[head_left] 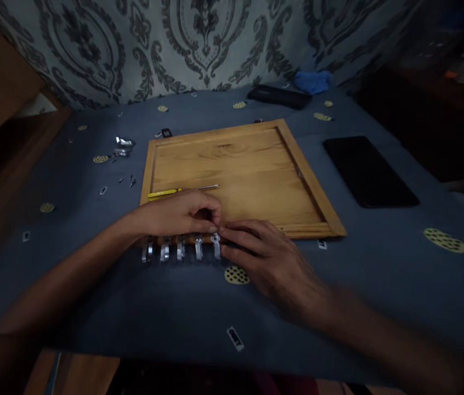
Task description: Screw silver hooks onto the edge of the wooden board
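Observation:
A shallow wooden tray lies on a blue patterned cloth. Along its near edge sits a row of several small metal hooks. My left hand rests over the tray's near rim with its fingers curled above the hooks. My right hand comes in from the right, its fingertips pinched together at the rightmost hook. Both hands meet at that hook. A yellow-handled screwdriver lies inside the tray, just beyond my left hand.
A black phone lies right of the tray. A dark flat case and a blue cloth sit at the back. Small metal parts and screws are scattered left of the tray. Patterned wallpaper stands behind.

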The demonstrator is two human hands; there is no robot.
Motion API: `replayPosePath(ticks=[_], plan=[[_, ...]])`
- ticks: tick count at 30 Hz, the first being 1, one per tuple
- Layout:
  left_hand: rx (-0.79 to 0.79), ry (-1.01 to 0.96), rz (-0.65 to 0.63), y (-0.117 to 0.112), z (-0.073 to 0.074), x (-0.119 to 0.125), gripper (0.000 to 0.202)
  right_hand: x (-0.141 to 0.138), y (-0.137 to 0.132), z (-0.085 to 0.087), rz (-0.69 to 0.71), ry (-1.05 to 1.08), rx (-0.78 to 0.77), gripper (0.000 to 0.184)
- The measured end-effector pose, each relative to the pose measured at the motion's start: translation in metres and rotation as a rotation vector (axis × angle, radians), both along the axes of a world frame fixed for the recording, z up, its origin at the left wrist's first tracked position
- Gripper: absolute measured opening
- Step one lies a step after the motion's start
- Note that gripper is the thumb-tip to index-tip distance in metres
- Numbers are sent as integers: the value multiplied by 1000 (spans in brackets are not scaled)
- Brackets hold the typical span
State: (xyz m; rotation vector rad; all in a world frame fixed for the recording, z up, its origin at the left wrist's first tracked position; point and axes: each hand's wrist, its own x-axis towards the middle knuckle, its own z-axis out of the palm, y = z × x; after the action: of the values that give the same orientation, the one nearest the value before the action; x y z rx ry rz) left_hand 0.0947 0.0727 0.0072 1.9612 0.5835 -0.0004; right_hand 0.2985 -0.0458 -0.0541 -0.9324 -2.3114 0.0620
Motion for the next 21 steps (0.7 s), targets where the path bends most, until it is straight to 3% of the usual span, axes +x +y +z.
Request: replayPosePath(ticks=[14, 16, 19, 21], plan=[[41, -5, -7, 2, 0, -3, 10, 0, -1, -1, -6, -1, 5, 26], [97, -38, 29, -1, 8, -3, 12, 0, -1, -1, -12, -7, 14, 27], [228, -179, 182, -18, 30, -2, 11, 0, -1, -1, -19, -32, 4, 30], [233, -245, 171, -37, 46, -3, 10, 0, -3, 0, -40, -39, -59, 34]])
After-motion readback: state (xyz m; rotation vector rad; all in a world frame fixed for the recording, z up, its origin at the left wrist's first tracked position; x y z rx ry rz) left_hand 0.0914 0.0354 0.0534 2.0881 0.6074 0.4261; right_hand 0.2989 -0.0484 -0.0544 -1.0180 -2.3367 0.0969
